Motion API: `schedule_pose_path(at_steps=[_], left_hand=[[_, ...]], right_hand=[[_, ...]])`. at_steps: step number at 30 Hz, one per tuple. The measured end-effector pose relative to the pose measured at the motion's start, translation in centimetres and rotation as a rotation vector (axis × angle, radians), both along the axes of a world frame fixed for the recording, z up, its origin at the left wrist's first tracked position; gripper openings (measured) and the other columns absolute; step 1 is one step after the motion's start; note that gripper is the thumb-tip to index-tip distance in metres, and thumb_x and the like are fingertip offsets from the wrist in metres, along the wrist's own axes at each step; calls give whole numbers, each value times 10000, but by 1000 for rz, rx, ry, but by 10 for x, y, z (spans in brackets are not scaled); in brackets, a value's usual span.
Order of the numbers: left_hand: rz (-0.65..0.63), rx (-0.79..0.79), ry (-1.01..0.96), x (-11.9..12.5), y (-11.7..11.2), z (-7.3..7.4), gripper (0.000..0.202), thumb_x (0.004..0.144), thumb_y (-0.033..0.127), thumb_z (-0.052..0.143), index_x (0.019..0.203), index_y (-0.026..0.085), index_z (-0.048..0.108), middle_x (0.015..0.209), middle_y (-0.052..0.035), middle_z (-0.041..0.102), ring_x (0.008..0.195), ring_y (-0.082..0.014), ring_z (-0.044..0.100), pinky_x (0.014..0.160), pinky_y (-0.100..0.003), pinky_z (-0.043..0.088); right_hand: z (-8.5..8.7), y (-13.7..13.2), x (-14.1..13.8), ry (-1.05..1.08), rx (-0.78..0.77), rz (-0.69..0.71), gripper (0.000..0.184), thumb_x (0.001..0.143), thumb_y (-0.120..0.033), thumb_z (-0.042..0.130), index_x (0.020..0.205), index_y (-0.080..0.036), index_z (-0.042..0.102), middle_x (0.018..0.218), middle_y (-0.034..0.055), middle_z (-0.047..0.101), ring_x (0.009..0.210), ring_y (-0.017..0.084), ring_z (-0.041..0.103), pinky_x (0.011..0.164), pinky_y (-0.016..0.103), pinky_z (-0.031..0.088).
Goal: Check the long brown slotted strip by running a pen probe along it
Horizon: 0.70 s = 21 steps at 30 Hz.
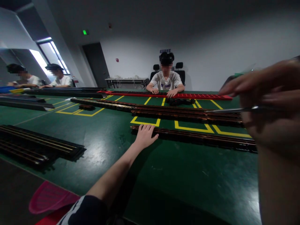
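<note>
My left hand (pixel 145 136) lies over the left end of a long dark strip with copper-coloured lines (pixel 197 136), its fingers spread and thumb apart. Close to the camera on the right, my right hand (pixel 269 103) is raised, with closed fingers around a slim, pointed metal tool (pixel 234 110). The tool's shaft points left across the view; its exact kind cannot be made out. Beyond the near strip lies a bundle of similar long strips (pixel 168 112). The right end of the near strip is hidden behind my right wrist.
More dark strips (pixel 35 145) lie at the left on the green table (pixel 112 150) marked with yellow tape. Opposite, a person (pixel 165 79) has both hands at a long red tray (pixel 203 96). Two more people sit far left. A pink basket (pixel 51 198) stands below the near edge.
</note>
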<state>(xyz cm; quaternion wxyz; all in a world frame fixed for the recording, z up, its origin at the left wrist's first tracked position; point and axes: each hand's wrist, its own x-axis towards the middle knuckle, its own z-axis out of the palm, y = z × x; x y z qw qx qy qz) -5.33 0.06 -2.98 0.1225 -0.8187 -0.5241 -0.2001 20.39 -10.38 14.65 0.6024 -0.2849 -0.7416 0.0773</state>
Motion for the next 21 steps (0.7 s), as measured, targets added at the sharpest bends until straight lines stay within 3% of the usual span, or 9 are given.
schedule_pose_path(at_steps=[2,4,7,10,13,16,21], left_hand=[[11,-4,-7,2,-1,2,419,886,442,460,1192,172,555,1208,-119,618,1151,-278,522,1061,-470,294],[-1,-31,-6,4,-2,4,407,888,436,459,1184,175,556,1205,-113,618,1149,-271,523,1062,-465,296],[-35,-41,-16,8,-3,5,393,892,404,463,1202,176,542,1226,-114,607,1158,-262,521,1063,-454,299],[-81,-43,-11,13,-3,4,376,891,337,458,1226,177,521,1239,-108,602,1166,-250,518,1053,-439,317],[-69,-61,-20,18,-2,4,354,868,272,478,1209,189,529,1221,-100,615,1161,-243,526,1047,-434,326],[-70,-33,-34,21,-3,4,331,875,229,452,1188,171,542,1202,-98,625,1158,-240,528,1047,-418,323],[-48,-32,-29,23,-3,4,284,875,207,438,1125,163,565,1147,-94,640,1098,-238,545,1001,-392,355]], right_hand=[[1,8,-18,73,-27,7,332,890,-390,427,672,-207,600,741,25,618,778,141,600,713,326,437],[-9,24,-31,27,-160,-22,453,876,-526,405,587,-204,541,635,19,567,647,134,555,629,312,432],[-41,52,-36,-53,-455,-63,592,838,-690,342,568,-199,533,528,10,502,502,116,470,528,289,393],[-72,73,-31,-108,-611,0,604,749,-753,443,644,-183,611,560,34,571,555,146,541,553,284,420],[-91,83,-28,-149,-673,23,479,729,-642,569,780,-181,687,733,58,673,674,175,595,614,289,441],[-102,87,-31,-144,-688,-32,319,687,-480,663,812,-191,716,772,51,695,713,186,609,629,289,440],[-122,97,-42,-22,-653,-60,290,673,-465,640,710,-179,679,630,30,636,597,170,552,568,295,410]])
